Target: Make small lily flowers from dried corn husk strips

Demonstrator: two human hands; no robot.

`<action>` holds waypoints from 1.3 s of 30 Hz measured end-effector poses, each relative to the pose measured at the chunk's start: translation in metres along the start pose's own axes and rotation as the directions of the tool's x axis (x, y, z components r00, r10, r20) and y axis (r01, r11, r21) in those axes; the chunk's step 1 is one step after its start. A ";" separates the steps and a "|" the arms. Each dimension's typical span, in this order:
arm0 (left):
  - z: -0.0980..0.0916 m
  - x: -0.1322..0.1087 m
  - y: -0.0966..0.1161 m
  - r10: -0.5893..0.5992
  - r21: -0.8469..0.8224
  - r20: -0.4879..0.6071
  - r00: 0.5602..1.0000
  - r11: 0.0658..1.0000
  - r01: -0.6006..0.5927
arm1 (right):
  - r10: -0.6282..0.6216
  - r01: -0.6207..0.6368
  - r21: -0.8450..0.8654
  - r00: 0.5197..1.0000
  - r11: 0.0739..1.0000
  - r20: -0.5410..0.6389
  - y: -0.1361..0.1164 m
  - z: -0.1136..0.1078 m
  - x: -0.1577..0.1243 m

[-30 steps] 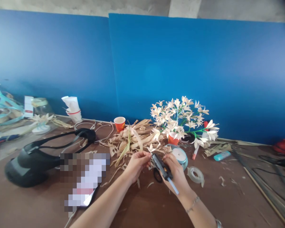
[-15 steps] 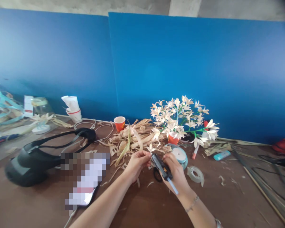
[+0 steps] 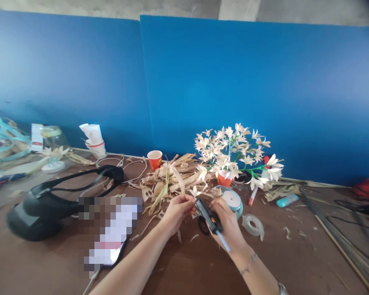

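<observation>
My right hand (image 3: 229, 223) grips a small black glue gun (image 3: 209, 215) with a pale glue stick jutting out of its back end. Its nozzle points up-left at the fingertips of my left hand (image 3: 178, 209). My left hand pinches a small cream husk flower (image 3: 195, 191) right at the nozzle. Both hands hover over the brown table (image 3: 184, 266), just in front of a pile of dried corn husks (image 3: 172, 178).
A bouquet of cream husk flowers (image 3: 233, 153) stands in an orange cup behind my hands. Nearby lie a ribbon spool (image 3: 232, 200), a clear tape roll (image 3: 253, 225), scissors (image 3: 203, 226), another orange cup (image 3: 155, 159), a black headset (image 3: 49, 203) and thin sticks (image 3: 341, 241) at the right.
</observation>
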State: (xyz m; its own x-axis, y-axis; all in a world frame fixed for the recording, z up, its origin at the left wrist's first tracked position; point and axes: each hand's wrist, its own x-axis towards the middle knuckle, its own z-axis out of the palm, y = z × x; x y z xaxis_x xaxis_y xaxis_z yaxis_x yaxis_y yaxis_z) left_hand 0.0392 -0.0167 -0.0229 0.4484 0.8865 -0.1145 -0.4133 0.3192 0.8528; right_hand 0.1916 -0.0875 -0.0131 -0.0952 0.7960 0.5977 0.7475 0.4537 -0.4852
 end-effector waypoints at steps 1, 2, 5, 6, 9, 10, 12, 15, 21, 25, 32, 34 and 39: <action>0.000 0.000 0.000 0.000 -0.002 0.002 1.000 1.000 0.000 | 0.001 -0.001 -0.002 1.000 1.000 0.003 0.000 0.000 0.000; 0.000 0.000 0.000 0.001 -0.003 0.003 1.000 1.000 -0.001 | 0.002 -0.002 -0.004 1.000 1.000 0.005 -0.001 0.000 0.000; 0.000 0.000 0.001 -0.005 0.002 -0.001 1.000 1.000 0.005 | 0.014 -0.014 -0.017 1.000 1.000 0.001 -0.001 -0.001 0.000; 0.000 0.000 0.000 -0.005 0.005 -0.002 1.000 1.000 0.005 | 0.019 -0.019 -0.021 1.000 1.000 0.002 -0.001 -0.001 0.000; 0.000 0.000 0.000 0.002 0.007 0.004 1.000 1.000 -0.002 | 0.024 -0.024 -0.023 1.000 0.999 0.009 0.000 -0.002 -0.001; 0.000 0.000 0.000 0.004 0.006 0.005 1.000 1.000 -0.004 | 0.025 -0.024 -0.022 1.000 0.999 0.010 0.000 -0.002 -0.001; 0.000 0.000 0.000 0.007 0.004 0.001 1.000 1.000 -0.007 | 0.032 -0.032 -0.025 0.999 0.999 0.004 0.001 -0.001 -0.001; 0.000 0.000 -0.001 0.017 0.013 0.002 1.000 1.000 -0.017 | 0.047 -0.048 -0.034 0.999 0.998 -0.017 0.003 -0.001 -0.002; 0.002 -0.001 0.002 0.049 0.079 0.005 0.999 0.996 -0.049 | 0.061 -0.061 -0.041 0.998 0.997 -0.008 0.003 -0.004 -0.002; -0.001 0.002 0.000 0.120 0.235 -0.043 0.992 0.966 -0.107 | -0.060 0.053 0.066 0.994 0.996 0.097 -0.006 -0.012 -0.001; -0.007 0.004 -0.003 0.184 0.552 -0.021 0.983 0.821 -0.142 | 0.283 -0.276 -0.223 0.959 0.935 0.000 -0.018 -0.043 0.004; -0.006 0.004 0.000 0.190 0.465 -0.042 0.981 0.873 -0.149 | 0.383 -0.319 -0.311 0.907 0.895 0.173 -0.020 -0.061 0.002; -0.006 0.004 0.007 0.167 0.247 -0.126 0.978 0.960 -0.132 | 0.345 -0.338 -0.088 0.857 0.937 0.383 -0.015 -0.094 -0.019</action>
State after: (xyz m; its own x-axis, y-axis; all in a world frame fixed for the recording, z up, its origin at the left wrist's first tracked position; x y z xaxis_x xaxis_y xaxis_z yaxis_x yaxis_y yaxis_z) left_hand 0.0332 -0.0093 -0.0200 0.2695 0.9624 -0.0339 -0.2606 0.1067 0.9595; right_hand 0.2444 -0.1474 0.0427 -0.0754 0.9921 0.1004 0.7904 0.1209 -0.6005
